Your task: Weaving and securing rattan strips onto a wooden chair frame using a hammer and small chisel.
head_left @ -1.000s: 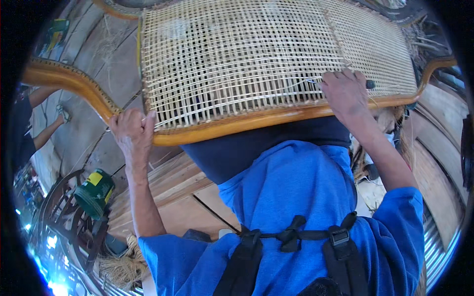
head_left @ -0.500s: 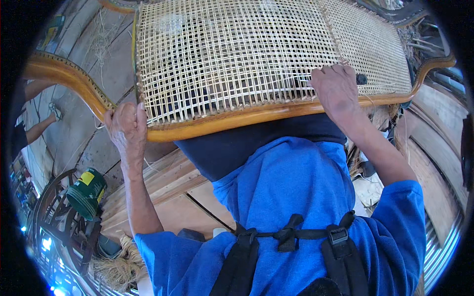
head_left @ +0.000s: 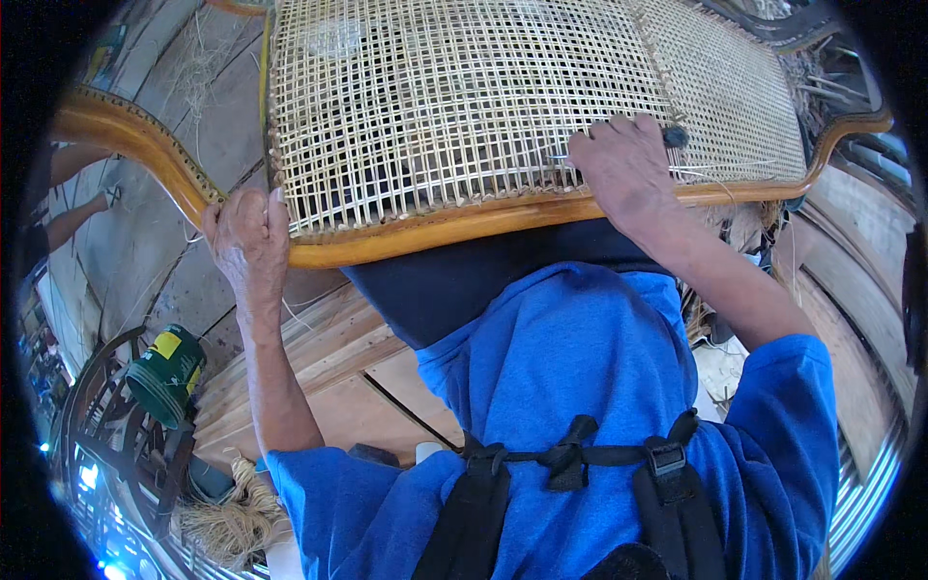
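Note:
A chair-like wooden frame, varnished golden brown, carries an open woven cane panel in front of me. Around the frame's near left corner, where a curved arm meets the front rail, my left hand is closed. My right hand is wrapped round a black-handled awl just above the panel's near edge. The awl's thin metal tip points left over the strands, and most of its handle is hidden in my fist. Loose pale cane strands trail right from beneath that hand.
A finer woven panel adjoins on the right. At lower left are a green bucket, dark curved chair frames and a bundle of raw fibre. Wooden boards lie beside me. Another person's leg shows at far left.
My right hand has moved left and slightly away from me along the panel's edge, carrying the awl. My left hand keeps its grip on the frame corner.

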### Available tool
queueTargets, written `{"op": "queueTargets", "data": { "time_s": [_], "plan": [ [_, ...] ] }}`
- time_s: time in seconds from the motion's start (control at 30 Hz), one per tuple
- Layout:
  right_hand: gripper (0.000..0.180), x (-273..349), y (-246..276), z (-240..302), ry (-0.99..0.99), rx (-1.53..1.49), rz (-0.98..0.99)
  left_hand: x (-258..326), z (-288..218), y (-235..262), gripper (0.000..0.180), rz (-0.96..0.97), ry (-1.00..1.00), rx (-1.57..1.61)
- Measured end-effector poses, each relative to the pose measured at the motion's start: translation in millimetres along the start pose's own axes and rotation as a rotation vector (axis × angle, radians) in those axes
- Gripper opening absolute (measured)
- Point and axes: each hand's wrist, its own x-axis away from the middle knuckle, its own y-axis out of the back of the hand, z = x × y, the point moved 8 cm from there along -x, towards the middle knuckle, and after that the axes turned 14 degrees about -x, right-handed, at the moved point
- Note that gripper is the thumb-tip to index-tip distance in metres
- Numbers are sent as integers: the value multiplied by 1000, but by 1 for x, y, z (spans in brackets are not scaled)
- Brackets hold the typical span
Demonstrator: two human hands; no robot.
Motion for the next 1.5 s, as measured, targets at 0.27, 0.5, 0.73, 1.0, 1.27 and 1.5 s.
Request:
{"op": "queueTargets", "data": {
  "time_s": [0.27,0.5,0.73,1.0,1.27,1.5],
  "plan": [
    [9,-8,3,9,-42,-6,-7,0,0,6,15,12,1,-32],
    [9,-24,-3,22,52,39,20,0,-2,2,19,-14,4,-22],
    [10,-27,-9,9,-10,13,29,-2,-3,-1,19,50,15,-25],
    [7,3,7,-23,-89,40,-22,3,1,-2,22,27,29,-52],
    [9,4,2,-28,-28,-33,-58,-2,-4,-5,22,43,36,-32],
    [10,3,-3,-32,-85,-16,-12,3,-3,0,16,29,7,-61]
  ]
}}
